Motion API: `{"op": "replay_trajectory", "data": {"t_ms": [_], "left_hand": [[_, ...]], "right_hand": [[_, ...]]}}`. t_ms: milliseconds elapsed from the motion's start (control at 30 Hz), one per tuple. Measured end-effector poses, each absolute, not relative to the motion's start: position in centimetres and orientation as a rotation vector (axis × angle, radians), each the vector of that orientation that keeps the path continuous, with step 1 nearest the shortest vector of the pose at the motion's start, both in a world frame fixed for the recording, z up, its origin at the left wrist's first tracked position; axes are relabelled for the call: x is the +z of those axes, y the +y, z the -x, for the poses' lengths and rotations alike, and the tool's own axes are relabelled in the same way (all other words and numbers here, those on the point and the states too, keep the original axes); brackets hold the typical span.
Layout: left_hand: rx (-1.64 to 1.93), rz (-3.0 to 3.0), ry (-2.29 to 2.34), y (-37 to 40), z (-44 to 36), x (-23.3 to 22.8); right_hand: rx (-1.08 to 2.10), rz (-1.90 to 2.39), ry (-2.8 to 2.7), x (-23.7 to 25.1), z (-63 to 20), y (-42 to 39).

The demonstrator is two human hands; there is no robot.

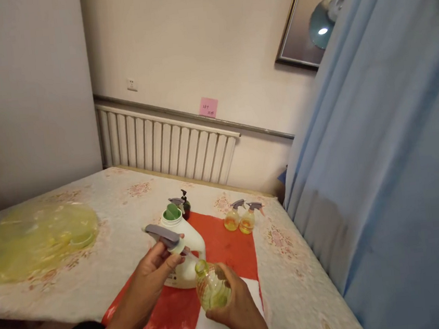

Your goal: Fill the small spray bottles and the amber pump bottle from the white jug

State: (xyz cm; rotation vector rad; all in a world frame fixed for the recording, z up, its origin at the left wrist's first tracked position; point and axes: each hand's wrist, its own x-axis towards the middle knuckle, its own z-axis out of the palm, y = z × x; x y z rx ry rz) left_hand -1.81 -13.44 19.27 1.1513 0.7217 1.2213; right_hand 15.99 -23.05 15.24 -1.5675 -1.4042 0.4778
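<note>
Your left hand [154, 272] pinched grey spray head [163, 236], lower centre of frame; your right hand [239, 301] wrapped yellow bottle [211, 287], just below and right. Bottle looked light, smooth, likely slippery: belly suited grip. Spray head seemed stiff, best taken by collar.

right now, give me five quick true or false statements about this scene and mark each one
1. The left hand holds a grey spray head. True.
2. The right hand is empty. False: the right hand holds a yellow bottle.
3. The white jug stands on the red sheet. True.
4. The pink note lies beside the jug. False: the pink note is up at the wall, above the radiator.
5. Two spray bottles stand right of the jug. True.
</note>
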Motion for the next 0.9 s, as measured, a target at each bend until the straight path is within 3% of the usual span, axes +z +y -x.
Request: {"op": "replay_trajectory", "data": {"t_ms": [600,900], "left_hand": [[0.888,-1.243,0.607,-14.2,0.2,17.4],[0.805,-1.514,0.551,-13.3,0.4,15.6]], "right_hand": [[0.515,1.53,-1.406,13.1,-15.7,-22.6],[0.856,1.421,-1.252,13.5,-15.9,-22.8]]}}
